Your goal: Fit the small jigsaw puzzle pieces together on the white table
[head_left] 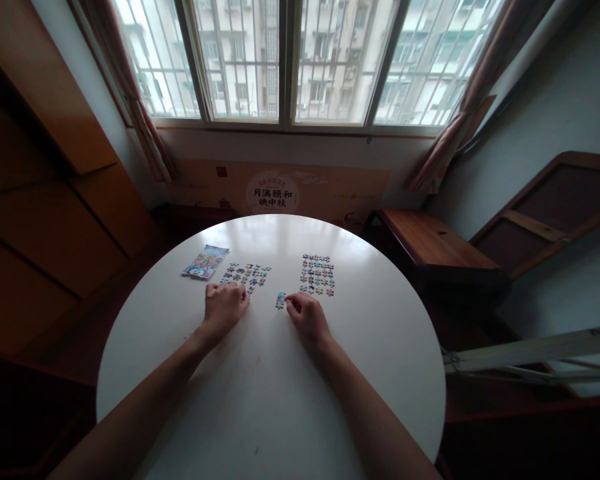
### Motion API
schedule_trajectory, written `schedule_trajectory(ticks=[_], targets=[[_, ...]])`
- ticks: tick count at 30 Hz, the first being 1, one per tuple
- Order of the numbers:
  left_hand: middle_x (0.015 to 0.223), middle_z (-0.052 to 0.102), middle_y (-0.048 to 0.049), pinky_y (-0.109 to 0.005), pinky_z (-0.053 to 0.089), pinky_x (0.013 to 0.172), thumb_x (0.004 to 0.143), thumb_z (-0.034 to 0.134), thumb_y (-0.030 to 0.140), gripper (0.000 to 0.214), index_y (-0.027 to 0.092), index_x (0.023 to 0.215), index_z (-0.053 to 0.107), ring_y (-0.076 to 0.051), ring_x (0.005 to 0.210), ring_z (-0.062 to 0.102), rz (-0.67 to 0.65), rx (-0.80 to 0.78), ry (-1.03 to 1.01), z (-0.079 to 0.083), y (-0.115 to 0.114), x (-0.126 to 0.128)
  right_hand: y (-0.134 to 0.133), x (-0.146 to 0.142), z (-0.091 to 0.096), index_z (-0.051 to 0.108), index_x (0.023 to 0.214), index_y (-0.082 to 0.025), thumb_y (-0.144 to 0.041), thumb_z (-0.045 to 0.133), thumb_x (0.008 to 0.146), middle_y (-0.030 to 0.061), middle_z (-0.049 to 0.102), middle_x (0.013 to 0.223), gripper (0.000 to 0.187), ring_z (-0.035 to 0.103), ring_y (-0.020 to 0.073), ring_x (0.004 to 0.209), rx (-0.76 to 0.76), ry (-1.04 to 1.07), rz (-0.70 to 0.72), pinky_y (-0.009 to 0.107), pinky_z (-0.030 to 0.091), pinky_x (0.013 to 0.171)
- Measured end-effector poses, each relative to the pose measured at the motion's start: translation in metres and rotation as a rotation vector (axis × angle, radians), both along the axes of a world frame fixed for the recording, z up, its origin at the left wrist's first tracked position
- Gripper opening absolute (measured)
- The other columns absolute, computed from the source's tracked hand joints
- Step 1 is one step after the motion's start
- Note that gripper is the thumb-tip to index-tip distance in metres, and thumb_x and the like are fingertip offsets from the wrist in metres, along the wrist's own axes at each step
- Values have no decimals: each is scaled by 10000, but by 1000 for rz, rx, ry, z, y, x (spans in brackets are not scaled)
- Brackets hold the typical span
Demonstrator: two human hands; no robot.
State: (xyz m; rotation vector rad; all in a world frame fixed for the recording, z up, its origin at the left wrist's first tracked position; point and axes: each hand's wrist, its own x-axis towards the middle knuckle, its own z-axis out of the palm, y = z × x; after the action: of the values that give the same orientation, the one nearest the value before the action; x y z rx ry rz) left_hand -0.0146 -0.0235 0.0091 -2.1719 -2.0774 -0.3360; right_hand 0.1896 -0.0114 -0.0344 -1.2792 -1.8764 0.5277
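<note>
Two hands [225, 307] [309, 317], white table [260, 393], windows [330, 63]

1 cam on my head, facing fwd & down, wide. Looks across the counter [260, 393] from my side; my arms [145, 407] show from btm edge up, L hand [225, 305] & R hand [307, 317] just below mid-frame, fairly near. Window [286, 63] up top, well beyond.
</note>
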Motion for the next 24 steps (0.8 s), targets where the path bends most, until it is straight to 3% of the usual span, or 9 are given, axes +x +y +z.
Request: schedule_trajectory(ticks=[7, 13, 24], targets=[[914, 694, -77, -417, 301, 850, 811, 500, 323, 209, 208, 759, 667, -258, 916, 589, 1, -26, -40, 1, 0, -1, -1, 0, 2, 704, 854, -195, -166, 533, 818, 33, 661, 799, 177, 581, 140, 700, -14, 0, 2, 234, 434, 690], [918, 704, -47, -429, 295, 864, 765, 550, 343, 187, 235, 854, 675, -258, 924, 601, 18, -64, -85, 10, 2, -18, -1, -1, 2, 705, 855, -184, -158, 539, 817, 30, 657, 785, 173, 579, 137, 697, -8, 1, 0, 230, 428, 687], [877, 721, -64, -439, 268, 865, 779, 514, 283, 187, 233, 770, 694, -252, 893, 611, 35, -146, -55, 12, 0, -18, -1, 0, 3, 707, 857, -188, -167, 537, 819, 33, 659, 792, 175, 579, 138, 697, -14, 1, 0, 235, 430, 689]])
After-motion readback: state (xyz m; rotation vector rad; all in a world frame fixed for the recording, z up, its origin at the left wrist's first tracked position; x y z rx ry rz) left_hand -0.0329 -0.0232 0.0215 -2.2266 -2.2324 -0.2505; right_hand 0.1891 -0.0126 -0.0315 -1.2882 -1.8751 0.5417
